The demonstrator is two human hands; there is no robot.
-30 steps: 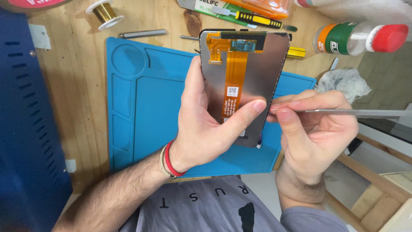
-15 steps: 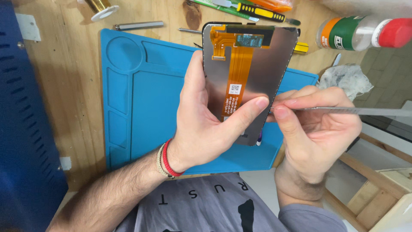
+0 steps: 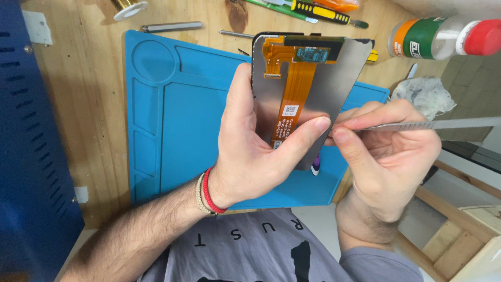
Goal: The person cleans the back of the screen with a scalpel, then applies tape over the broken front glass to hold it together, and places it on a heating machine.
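The left hand [image 3: 255, 156] is holding a phone screen panel [image 3: 313, 89] up in the middle of the frame, back side facing the camera, with the orange flex cable [image 3: 296, 86] running down its centre. That grip is closed around the panel, fingers along its left edge and the thumb pressing across the lower right part of the back. The right hand [image 3: 386, 156] is pinching a thin metal tool [image 3: 438, 124] between thumb and fingers, closed tight on it, with the tip sitting right at the panel's right edge next to the left thumb; I can't tell whether the tip is actually under anything. If I were doing this, I'd be keeping the blade flat to the edge and working shallow, staying well off the flex cable since it's near the tool's line. The thumb is doing good bracing there, but it's also close to the tip, so a slip looks like the main risk. For room: the panel is hovering above the blue mat [image 3: 172, 115], which is lying on the wooden desk [image 3: 83, 104]. A bottle [image 3: 443, 36] is lying at upper right, a crumpled wipe [image 3: 422, 96] just below it, and a screwdriver [image 3: 318, 10] is sitting along the top edge. The desk edge is running just under both wrists.
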